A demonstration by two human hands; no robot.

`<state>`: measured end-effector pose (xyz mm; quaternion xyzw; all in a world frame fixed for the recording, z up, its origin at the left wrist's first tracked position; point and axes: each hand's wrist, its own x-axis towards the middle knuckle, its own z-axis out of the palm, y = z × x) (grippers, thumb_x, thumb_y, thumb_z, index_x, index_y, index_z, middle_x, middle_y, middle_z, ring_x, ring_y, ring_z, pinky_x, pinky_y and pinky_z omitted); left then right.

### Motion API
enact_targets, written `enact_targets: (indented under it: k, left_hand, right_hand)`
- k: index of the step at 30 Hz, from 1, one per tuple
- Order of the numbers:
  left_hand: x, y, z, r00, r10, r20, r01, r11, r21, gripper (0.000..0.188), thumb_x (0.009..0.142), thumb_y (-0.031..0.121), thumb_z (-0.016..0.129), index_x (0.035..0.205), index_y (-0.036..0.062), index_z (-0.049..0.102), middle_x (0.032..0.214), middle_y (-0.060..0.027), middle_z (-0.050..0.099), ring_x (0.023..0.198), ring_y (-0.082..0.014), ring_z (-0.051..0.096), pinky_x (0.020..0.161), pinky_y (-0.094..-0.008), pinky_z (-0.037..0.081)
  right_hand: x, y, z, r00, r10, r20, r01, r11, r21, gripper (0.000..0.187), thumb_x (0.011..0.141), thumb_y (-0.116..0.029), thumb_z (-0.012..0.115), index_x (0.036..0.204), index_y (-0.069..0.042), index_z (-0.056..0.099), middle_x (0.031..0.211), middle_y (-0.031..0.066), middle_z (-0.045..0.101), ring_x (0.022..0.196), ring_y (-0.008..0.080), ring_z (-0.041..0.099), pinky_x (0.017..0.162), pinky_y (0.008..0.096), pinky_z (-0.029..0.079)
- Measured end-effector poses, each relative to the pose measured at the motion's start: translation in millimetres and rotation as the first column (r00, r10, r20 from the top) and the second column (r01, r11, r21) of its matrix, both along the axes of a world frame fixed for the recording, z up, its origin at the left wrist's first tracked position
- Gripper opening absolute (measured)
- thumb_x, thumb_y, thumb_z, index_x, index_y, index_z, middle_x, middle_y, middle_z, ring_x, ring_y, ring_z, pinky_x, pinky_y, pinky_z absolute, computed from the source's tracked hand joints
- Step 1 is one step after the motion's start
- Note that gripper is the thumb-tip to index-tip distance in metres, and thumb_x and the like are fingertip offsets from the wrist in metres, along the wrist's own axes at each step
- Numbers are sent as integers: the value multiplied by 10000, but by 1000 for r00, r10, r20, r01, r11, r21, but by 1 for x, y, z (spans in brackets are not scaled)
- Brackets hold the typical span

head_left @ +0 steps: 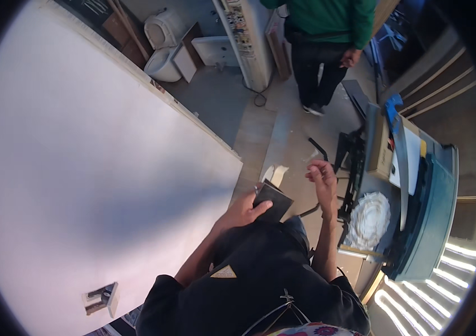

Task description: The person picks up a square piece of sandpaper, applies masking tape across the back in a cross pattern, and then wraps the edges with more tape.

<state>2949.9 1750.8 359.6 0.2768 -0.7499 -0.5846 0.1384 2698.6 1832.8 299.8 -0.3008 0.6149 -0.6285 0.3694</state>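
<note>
Plate, dark, flat and squarish, sits in the left hand, in front of the wearer's black top and just right of the near end of the white wall; that hand is clamped on it, thumb laid across its upper face; the right hand is raised to the right of the plate and apart from it, fingers curled in and thumb close to the fingertips; from where I stand I cannot tell whether it pinches anything small; just beyond the plate shows a pale piece, and I cannot make out whether the two touch.

On the right, beside the right forearm, sits a rough white heap; right of that lies a saw, its blue handle at the far end; a box lies farther off than the heap, and a teal case runs along the saw's right; far off, another person in green top and dark trousers stands, one arm hanging; far left are a toilet and a basin; near left, a small recess breaks the wall.
</note>
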Motion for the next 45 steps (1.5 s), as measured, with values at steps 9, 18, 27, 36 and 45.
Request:
enact_targets:
  k: [9, 18, 27, 36, 45]
  left_hand:
    - [-16, -159, 13, 975, 191, 112, -194, 981, 24, 367, 941, 212, 599, 1212, -28, 542, 1164, -184, 601, 1084, -280, 592, 947, -359, 447]
    - [-112, -273, -28, 951, 269, 154, -277, 960, 32, 477, 948, 255, 600, 1303, -48, 502, 1318, -225, 520, 1227, -319, 515, 1024, -395, 403]
    - [-227, -433, 23, 886, 429, 175, -442, 896, 39, 390, 940, 231, 615, 1222, -29, 545, 1130, -196, 621, 1054, -279, 608, 918, -379, 465]
    - [-297, -497, 7, 956, 250, 152, -256, 966, 24, 429, 951, 250, 570, 1266, -35, 507, 1282, -227, 524, 1184, -368, 530, 1018, -410, 398]
    - [-341, -569, -22, 1000, -9, 27, 8, 999, 38, 381, 938, 224, 581, 1219, -27, 526, 1262, -202, 516, 1158, -366, 532, 994, -413, 411]
  right_hand:
    - [-40, -152, -20, 993, 112, -43, -102, 979, 175, 305, 957, -217, 609, 1155, 15, 589, 920, 72, 643, 798, 139, 629, 728, 269, 508]
    - [-107, -350, -60, 876, 471, -104, -440, 868, 231, 263, 959, -155, 598, 1192, -34, 573, 926, 57, 645, 819, 135, 627, 749, 285, 513]
    - [-247, -534, -33, 839, 535, 102, -543, 836, 82, 341, 959, -162, 602, 1271, -37, 540, 1013, 68, 644, 871, 135, 620, 768, 273, 494]
    - [-247, -566, -7, 733, 444, 515, -530, 847, 24, 414, 969, -209, 596, 1329, -30, 499, 987, 45, 622, 848, 104, 609, 781, 249, 493]
    - [-297, -597, 0, 837, 281, 469, -371, 922, 109, 290, 926, -215, 678, 1166, -70, 605, 896, -22, 565, 766, 69, 530, 726, 224, 458]
